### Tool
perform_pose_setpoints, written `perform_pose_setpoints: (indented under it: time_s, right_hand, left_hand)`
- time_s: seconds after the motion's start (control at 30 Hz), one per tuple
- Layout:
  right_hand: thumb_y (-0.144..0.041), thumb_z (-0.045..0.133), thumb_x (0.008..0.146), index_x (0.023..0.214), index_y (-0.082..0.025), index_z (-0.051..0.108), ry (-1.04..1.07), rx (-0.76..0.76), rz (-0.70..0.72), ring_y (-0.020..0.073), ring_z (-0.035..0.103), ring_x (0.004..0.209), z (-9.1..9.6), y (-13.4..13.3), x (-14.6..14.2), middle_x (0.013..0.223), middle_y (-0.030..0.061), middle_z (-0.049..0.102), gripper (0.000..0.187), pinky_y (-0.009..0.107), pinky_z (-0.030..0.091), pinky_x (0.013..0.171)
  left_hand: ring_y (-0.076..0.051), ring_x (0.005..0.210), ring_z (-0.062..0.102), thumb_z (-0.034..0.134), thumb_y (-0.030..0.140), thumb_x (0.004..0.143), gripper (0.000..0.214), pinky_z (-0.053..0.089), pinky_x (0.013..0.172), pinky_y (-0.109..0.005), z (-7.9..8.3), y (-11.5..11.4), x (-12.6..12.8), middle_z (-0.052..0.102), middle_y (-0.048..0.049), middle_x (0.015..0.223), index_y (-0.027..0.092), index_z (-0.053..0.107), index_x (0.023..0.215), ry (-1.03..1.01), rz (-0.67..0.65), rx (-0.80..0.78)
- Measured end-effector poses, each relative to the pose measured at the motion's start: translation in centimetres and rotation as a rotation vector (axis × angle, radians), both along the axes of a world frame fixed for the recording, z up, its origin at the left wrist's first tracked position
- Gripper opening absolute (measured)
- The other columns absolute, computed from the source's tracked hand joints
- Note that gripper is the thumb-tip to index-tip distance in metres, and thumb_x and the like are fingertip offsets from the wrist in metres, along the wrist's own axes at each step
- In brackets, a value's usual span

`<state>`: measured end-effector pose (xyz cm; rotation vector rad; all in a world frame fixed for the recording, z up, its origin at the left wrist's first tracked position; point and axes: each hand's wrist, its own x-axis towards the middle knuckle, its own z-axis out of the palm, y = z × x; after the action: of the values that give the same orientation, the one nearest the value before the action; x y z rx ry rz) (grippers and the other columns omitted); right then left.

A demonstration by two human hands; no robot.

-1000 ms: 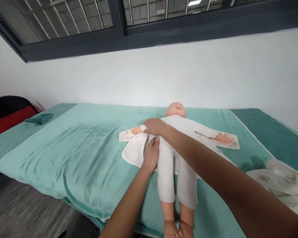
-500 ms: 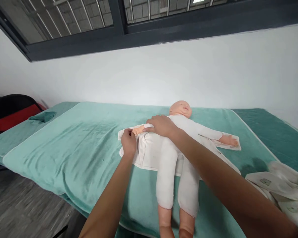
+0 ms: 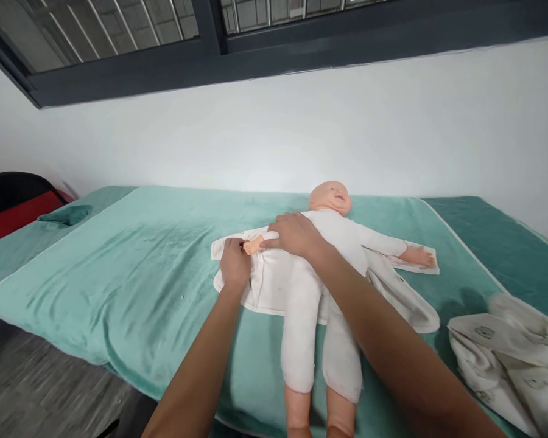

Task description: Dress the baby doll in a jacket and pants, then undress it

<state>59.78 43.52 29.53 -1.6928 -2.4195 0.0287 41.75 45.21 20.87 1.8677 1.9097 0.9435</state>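
A baby doll (image 3: 340, 240) with a white cloth body lies on its back, its head toward the wall. Under it a white baby shirt (image 3: 267, 286) is spread open, one sleeve out to each side. My right hand (image 3: 296, 234) is closed around the doll's arm on the left side, thumb below it near the wrist. The doll's small hand (image 3: 252, 245) pokes out between my two hands. My left hand (image 3: 235, 264) is closed at the shirt's left sleeve, beside the doll's fingers; its fingertips are partly hidden. The doll's other arm rests over the right sleeve.
A green cover (image 3: 132, 267) with wrinkles lies over the bed. Crumpled white printed baby clothes (image 3: 506, 353) lie at the right front. A black and red item (image 3: 18, 207) stands at the far left. Behind the bed rises a white wall (image 3: 187, 146) below a dark window frame (image 3: 265, 45).
The view has shifted slightly, so the scene sits a little further left. Both hands keep their places at the doll's arm and sleeve, with only slight finger movement.
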Motion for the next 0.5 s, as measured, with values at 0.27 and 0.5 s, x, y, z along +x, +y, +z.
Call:
perform_pose_setpoints:
  time_s: [0.27, 0.5]
  right_hand:
    - [-0.059, 0.055, 0.093, 0.103, -0.023, 0.073, -0.038, 0.009, -0.048, 0.0267, 0.059, 0.105, -0.2, -0.2, -0.3, 0.105, 0.0094, 0.069, 0.041, 0.038, 0.036, 0.090]
    - [-0.051, 0.048, 0.098, 0.097, -0.016, 0.072, -0.164, 0.008, -0.137, 0.0300, 0.058, 0.108, -0.9, 1.1, -2.0, 0.107, 0.0152, 0.071, 0.043, 0.043, 0.036, 0.091]
  left_hand:
    - [-0.020, 0.083, 0.059, 0.038, 0.039, 0.100, 0.021, 0.042, 0.074, -0.032, 0.1, -0.5, 0.2, 0.064, -0.0045, 0.089, 0.023, 0.049, 0.095, -0.322, 0.017, 0.140]
    - [-0.016, 0.080, 0.054, 0.045, 0.037, 0.099, 0.019, 0.041, 0.076, -0.029, 0.1, -1.3, 1.0, 0.058, -0.0009, 0.086, 0.021, 0.050, 0.091, -0.497, -0.214, 0.207]
